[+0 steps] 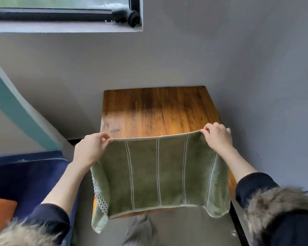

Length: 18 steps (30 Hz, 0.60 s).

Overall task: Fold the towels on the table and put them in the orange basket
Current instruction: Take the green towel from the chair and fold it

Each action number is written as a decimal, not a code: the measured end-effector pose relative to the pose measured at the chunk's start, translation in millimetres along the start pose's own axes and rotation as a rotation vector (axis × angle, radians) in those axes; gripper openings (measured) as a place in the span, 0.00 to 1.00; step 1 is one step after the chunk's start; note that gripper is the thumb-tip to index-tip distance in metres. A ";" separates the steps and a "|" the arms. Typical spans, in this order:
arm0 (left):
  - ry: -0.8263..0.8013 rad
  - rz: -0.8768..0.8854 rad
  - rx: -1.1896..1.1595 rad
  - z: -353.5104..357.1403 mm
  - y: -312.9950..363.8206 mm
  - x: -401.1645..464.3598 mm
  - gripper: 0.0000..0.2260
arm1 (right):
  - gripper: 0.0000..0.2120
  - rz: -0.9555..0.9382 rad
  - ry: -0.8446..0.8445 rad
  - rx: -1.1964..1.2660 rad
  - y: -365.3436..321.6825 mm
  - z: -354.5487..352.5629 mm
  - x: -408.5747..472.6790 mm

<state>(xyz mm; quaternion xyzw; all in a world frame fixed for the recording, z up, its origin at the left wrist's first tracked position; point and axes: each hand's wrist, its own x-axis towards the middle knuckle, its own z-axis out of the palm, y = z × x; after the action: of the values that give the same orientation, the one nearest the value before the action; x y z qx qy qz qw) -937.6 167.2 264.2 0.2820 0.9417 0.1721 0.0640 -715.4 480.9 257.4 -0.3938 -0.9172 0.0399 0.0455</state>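
While you hold it up by its two top corners, the green towel (158, 174) hangs spread out in the air above the near part of the wooden table (155, 110), its top hem stretched almost straight between your hands. Thin pale stripes run down its face from top to bottom, and a light hem borders the lower edge. Its right side curls forward in a loose fold, and its left side folds back on itself, with a strip of black-and-white checked pattern (100, 197) showing along that edge; whether that strip belongs to this towel or to another cloth behind it, you cannot tell from here.

Your left hand (91, 148) pinches the top left corner between thumb and curled fingers. Your right hand (218, 137) pinches the top right corner the same way, fingers bent over the hem. Both forearms are bare up to dark sleeves with fur trim (277, 203) at the cuffs.

Beyond the towel, the table stands against a grey wall (203, 50). Below the towel's lower edge lies a grey surface with a blurred grey shape on it. To your left sits a dark blue sofa (25, 176) with an orange cushion (0, 213) on it. High on the wall, at upper left, is a window (60, 8) with a dark frame.
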 end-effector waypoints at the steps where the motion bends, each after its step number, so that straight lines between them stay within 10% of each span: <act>1: 0.003 -0.004 0.005 5.8 0.2 16.6 0.09 | 0.15 0.005 -0.011 -0.015 -3.3 6.1 14.5; 10: -0.081 0.043 -0.045 70.5 -19.4 123.3 0.10 | 0.12 0.069 -0.039 0.068 -33.4 67.4 95.0; 18: -0.301 -0.244 -0.129 141.2 -60.8 92.4 0.16 | 0.24 -0.103 -0.500 0.214 -99.9 159.7 55.9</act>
<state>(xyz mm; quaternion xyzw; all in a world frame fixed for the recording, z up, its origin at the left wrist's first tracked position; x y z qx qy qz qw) -1014.7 211.4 108.4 0.1838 0.9357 0.1791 0.2423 -843.8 447.0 112.8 -0.3175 -0.9094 0.2300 -0.1392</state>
